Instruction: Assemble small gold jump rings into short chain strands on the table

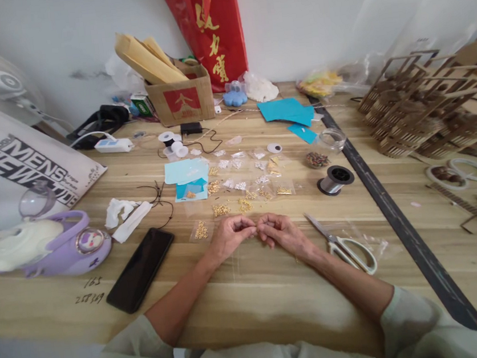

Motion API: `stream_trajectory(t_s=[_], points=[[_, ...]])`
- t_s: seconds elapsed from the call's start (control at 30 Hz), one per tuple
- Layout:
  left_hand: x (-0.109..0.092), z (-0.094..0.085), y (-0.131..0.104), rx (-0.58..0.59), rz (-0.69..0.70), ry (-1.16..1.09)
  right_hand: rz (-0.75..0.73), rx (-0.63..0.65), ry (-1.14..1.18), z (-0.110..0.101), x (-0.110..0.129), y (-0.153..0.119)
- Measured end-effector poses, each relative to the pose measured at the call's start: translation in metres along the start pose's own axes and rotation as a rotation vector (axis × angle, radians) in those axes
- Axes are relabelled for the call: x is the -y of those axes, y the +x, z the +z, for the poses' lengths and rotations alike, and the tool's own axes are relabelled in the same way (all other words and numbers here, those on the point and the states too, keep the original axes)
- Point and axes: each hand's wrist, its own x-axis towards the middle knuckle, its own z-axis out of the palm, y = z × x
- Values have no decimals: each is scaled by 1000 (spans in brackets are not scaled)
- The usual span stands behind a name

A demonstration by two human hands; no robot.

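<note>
head | left hand, right hand: fingers pinched together | anything between them indiscernible

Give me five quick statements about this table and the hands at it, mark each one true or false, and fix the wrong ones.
1. Gold pieces lie just beyond the left hand. True.
2. The scissors lie to the right of the right hand. True.
3. The hands are held wide apart. False: their fingertips are close together.
4. The red bag stands behind the box. True.
5. The box is between the scissors and the right hand. False: it stands at the back of the table.
</note>
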Motion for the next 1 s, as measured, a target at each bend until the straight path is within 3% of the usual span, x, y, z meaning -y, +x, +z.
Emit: stream_trajectory(t_s=[0.2,0.47,1.0], points=[[-2,0,-3,0,41,138,3,2,9,0,0,0],[-13,1,-3,-18,46,125,-2,-13,33,-2,-5,1],[-5,0,-1,3,37,110,-7,-1,5,-2,-2,0]])
